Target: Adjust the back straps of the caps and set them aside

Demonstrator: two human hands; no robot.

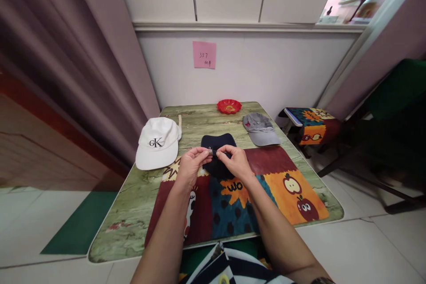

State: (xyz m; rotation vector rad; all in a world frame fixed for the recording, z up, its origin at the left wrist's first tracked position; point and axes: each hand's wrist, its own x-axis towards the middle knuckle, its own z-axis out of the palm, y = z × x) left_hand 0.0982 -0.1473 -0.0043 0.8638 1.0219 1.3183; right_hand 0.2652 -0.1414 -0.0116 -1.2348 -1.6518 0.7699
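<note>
In the head view, mid-table [133, 213], the dark cap [217, 169] lies lengthwise 12 to 6 o'clock, a broad edge facing 12. Left hand [193, 164] and right hand [235, 162] pinch its strap [214, 153], stretched 9 to 3.

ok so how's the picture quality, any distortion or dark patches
Head view, edges: wide-angle stretch, the curtain leaning; head view, right: the dark green fabric sinks into shadow; head view, centre: left hand and right hand look fairly sharp, but the navy cap shows little texture.
</note>
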